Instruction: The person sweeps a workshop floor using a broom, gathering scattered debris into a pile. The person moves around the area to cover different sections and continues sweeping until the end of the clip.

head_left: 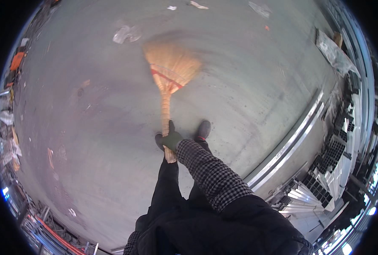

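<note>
A straw broom (168, 63) with red binding reaches forward over the grey floor, its bristles fanned out and smeared by motion. My right hand (172, 139), in a dark green glove, is closed round the lower part of its short handle, thumb pointing along it toward the bristles. The handle's butt end sticks out below the glove. Of my left arm only a bit of checked sleeve (132, 244) shows at the lower edge; the left hand itself is out of sight. Beyond the bristles, slightly left, lies a crumpled piece of clear plastic (127, 34).
Scraps of litter lie on the floor (112, 170), among them clear film (260, 9) at the far right. Long metal profiles (289, 140) run along the right side beside stacked bars (321, 187). A wrapped bundle (334, 53) rests farther up. Red and blue bars (55, 236) lie lower left.
</note>
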